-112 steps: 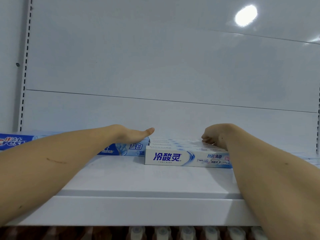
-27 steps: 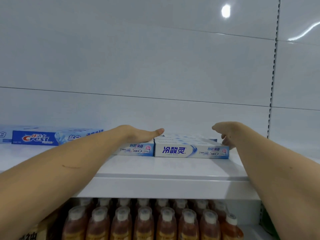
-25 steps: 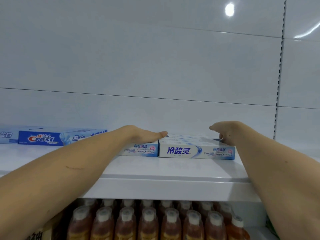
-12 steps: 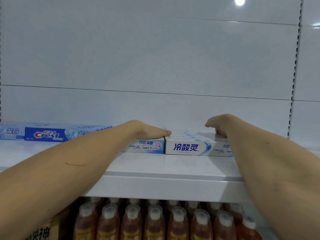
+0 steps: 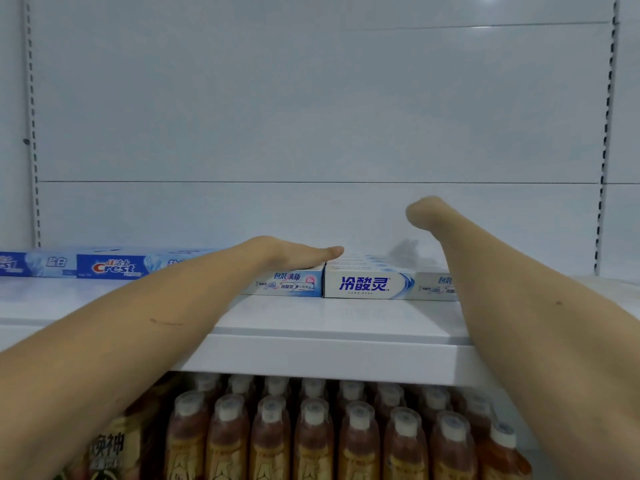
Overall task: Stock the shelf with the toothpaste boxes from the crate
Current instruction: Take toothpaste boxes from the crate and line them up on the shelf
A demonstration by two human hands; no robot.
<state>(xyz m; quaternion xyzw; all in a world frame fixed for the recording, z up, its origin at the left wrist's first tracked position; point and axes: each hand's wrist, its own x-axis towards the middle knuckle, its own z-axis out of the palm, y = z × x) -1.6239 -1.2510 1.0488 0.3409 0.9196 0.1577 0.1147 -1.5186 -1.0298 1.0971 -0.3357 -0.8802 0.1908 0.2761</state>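
Observation:
Two rows of white-and-blue toothpaste boxes lie end to end on the white shelf (image 5: 311, 355): a left row (image 5: 294, 284) and a right row (image 5: 370, 284). My left hand (image 5: 291, 252) lies flat, palm down, on top of the left row, thumb pointing right. My right hand (image 5: 424, 211) hovers above the right row, lifted clear of the boxes; its fingers are hidden behind the wrist. Blue Crest boxes (image 5: 110, 266) lie further left on the same shelf. The crate is out of view.
A lower shelf holds several rows of amber drink bottles with white caps (image 5: 311, 427). The white back panel (image 5: 311, 116) rises behind the boxes, with perforated uprights at the left (image 5: 33, 133) and right (image 5: 606, 150).
My right hand has lifted off the right row of boxes and now hangs above it. My left hand stays flat on the left row.

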